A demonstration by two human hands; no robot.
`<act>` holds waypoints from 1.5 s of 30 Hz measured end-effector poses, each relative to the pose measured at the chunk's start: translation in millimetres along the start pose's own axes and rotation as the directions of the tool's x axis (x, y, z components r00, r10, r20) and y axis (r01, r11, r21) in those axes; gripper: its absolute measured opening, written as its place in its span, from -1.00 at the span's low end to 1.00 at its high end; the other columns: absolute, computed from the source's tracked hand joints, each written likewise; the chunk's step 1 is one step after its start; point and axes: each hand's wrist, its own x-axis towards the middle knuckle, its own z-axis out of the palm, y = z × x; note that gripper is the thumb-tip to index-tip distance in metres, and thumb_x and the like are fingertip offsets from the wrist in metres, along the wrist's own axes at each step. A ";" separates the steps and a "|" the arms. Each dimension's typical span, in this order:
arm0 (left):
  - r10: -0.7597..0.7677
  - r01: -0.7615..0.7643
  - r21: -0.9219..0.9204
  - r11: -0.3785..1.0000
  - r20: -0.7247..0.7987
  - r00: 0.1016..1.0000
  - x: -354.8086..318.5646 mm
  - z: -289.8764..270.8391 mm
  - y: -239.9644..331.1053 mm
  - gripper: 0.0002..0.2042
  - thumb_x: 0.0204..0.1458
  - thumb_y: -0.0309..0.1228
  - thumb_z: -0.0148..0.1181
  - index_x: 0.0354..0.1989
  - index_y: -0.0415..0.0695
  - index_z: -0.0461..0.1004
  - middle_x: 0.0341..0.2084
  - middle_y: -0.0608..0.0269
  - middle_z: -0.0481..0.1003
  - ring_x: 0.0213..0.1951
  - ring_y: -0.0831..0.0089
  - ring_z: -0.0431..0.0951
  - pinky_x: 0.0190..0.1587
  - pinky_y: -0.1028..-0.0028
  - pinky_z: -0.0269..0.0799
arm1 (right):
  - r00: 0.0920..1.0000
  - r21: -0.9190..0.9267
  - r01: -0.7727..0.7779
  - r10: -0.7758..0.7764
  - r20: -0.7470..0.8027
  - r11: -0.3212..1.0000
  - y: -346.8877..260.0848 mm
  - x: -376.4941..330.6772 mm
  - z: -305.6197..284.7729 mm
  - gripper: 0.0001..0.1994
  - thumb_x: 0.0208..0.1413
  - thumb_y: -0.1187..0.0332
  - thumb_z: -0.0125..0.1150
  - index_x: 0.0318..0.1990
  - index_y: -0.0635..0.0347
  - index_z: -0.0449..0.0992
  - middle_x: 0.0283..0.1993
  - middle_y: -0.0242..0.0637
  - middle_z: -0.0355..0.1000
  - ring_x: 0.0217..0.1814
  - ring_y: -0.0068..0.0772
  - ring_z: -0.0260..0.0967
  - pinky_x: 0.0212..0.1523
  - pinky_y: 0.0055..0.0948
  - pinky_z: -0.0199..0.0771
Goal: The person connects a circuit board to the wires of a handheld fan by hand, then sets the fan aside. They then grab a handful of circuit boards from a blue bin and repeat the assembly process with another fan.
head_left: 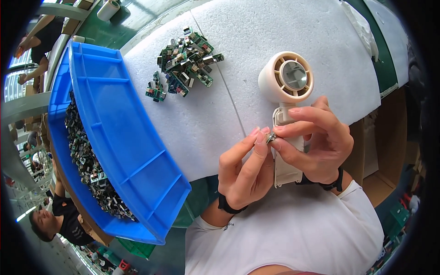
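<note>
Left hand (243, 172) and right hand (321, 144) jointly pinch a small metallic part (271, 137). Fan (285, 77) stands just beyond the right hand. Judged risk: slack fingertips could drop the part.

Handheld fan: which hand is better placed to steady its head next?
Probably the right hand: it sits just below the fan head, while the left hand is farther off. Both appear to pinch a small metallic part, so the right may need to let go first.
</note>
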 end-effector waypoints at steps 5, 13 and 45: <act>0.020 -0.021 0.009 1.000 0.031 0.999 1.2 5.1 -7.9 -0.59 -0.13 -0.90 0.29 -0.03 -0.41 0.57 -0.08 -0.10 0.46 -0.13 0.11 0.68 -0.06 0.41 0.72 | 0.998 0.055 -0.029 0.026 0.050 0.998 13.6 2.3 -1.9 -0.46 -0.16 0.61 0.53 0.06 0.26 0.49 -0.34 -0.34 0.67 -0.25 -0.56 0.27 -0.11 -0.51 0.29; 0.077 -0.079 0.036 0.996 0.048 0.996 3.1 13.8 -17.5 -0.60 -0.13 -0.88 0.30 -0.04 -0.43 0.57 -0.06 -0.12 0.44 -0.14 0.08 0.68 -0.04 0.38 0.72 | 0.993 0.130 -0.065 0.052 0.104 0.989 28.1 4.7 -4.7 -0.48 -0.11 0.62 0.50 0.07 0.29 0.47 -0.35 -0.30 0.67 -0.08 -0.38 0.40 0.09 -0.34 0.33; -0.110 0.085 0.252 0.964 0.085 0.990 64.5 -77.5 45.7 -0.66 0.13 -0.55 0.26 0.11 -0.22 0.55 0.10 -0.05 0.47 0.09 0.02 0.51 0.14 0.18 0.43 | 0.979 -0.187 0.197 -0.181 0.098 0.962 -75.7 25.1 -41.7 -0.52 -0.12 0.60 0.46 0.04 0.19 0.56 -0.13 -0.30 0.63 -0.20 -0.39 0.47 -0.14 -0.46 0.48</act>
